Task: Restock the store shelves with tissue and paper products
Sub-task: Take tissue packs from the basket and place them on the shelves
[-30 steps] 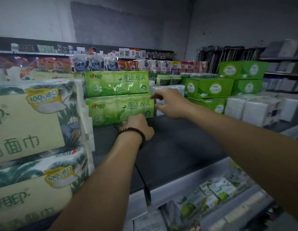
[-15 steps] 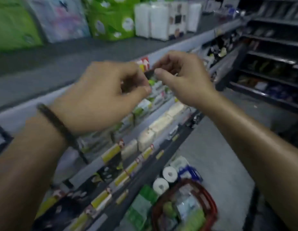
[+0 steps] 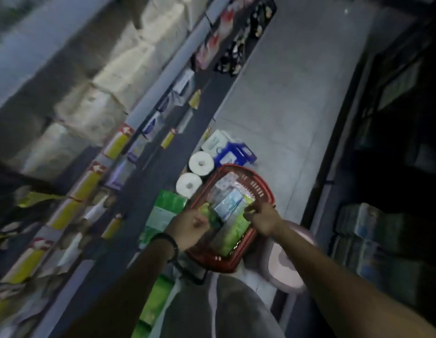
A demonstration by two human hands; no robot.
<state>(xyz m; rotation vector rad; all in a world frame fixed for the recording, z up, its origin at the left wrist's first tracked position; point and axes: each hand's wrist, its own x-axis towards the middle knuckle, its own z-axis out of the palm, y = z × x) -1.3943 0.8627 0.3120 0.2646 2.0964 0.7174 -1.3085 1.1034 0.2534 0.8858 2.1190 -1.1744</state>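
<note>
A red shopping basket (image 3: 259,182) stands on the floor below me, filled with tissue packs: a green pack (image 3: 234,234) and a pale blue one (image 3: 230,203) on top. My left hand (image 3: 189,226), with a dark bracelet at the wrist, hangs curled over the basket's left side beside a green pack. My right hand (image 3: 263,220) reaches in from the right, fingertips at the green pack's upper edge. Motion blur hides whether either hand grips anything.
Two white toilet rolls (image 3: 201,163) and a blue-and-white pack (image 3: 236,152) lie on the floor beyond the basket. Green packs (image 3: 163,215) lie to its left against the shelving (image 3: 148,172). A pink stool (image 3: 285,264) sits under my right arm. Dark shelves (image 3: 382,240) line the right.
My view has dropped from the upper shelf to the floor. Both hands have left the green tissue packs on the shelf and come down to the red basket.
</note>
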